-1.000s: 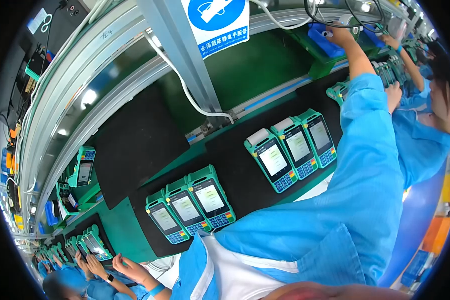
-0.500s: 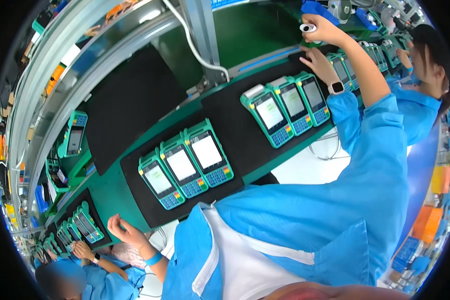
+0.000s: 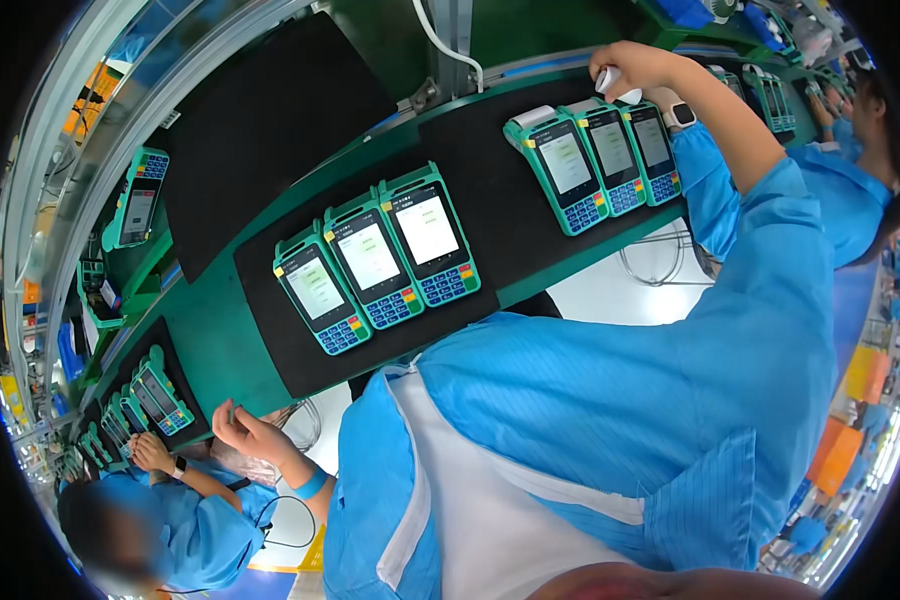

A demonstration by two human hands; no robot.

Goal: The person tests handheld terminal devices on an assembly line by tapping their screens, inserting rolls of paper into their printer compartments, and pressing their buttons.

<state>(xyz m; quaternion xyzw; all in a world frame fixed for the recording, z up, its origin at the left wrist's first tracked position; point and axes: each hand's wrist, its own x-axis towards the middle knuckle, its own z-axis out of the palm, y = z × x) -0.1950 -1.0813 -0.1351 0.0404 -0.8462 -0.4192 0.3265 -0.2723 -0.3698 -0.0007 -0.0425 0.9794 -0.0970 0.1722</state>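
Observation:
My right hand pinches a small white paper roll above the far end of a right-hand row of three green card payment terminals. The left terminal of that row has white paper at its top. A co-worker's wrist with a watch is just beyond my right hand, and its fingers are mostly hidden. Nearer me, three more green payment terminals lie side by side, screens lit. My left hand hovers off the bench's front edge with loosely bent fingers and nothing in it.
Black mats cover parts of the green bench. A black sheet and another terminal are at the back left. Co-workers sit at both ends, one with hands by further terminals. A white cable hangs behind.
My right hand has come down and nearer with the white roll, toward the right-hand terminals. The camera view has shifted. My left hand stays low beside the bench.

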